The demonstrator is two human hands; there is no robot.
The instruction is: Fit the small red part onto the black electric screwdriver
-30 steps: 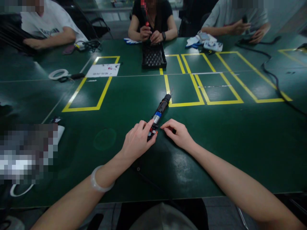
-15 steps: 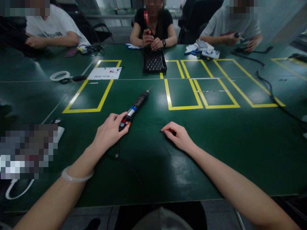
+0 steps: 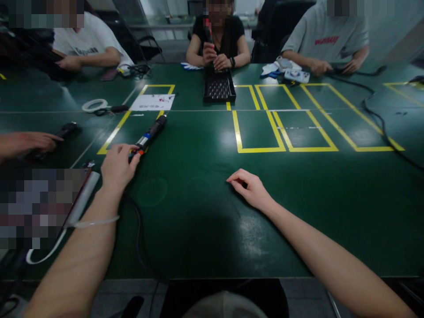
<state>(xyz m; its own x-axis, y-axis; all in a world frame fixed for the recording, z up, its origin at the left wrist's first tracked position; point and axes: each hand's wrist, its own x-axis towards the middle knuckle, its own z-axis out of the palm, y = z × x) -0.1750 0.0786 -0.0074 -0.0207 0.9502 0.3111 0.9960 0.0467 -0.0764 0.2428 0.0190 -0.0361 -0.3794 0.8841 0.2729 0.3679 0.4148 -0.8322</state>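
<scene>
Item: electric screwdriver (image 3: pixel 150 134), flat on counter (image 3: pixel 205 229). Its long axis runs from my left hand (image 3: pixel 117 167) toward one o'clock, bit end far. That hand is closed on its rear end. My right hand (image 3: pixel 250 190) is well apart at four o'clock, fingers curled, contents unclear.

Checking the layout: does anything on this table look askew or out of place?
The electric screwdriver in the left hand lies slanted across the yellow tape outline, half in, half out. Nothing spilled or damaged.
</scene>
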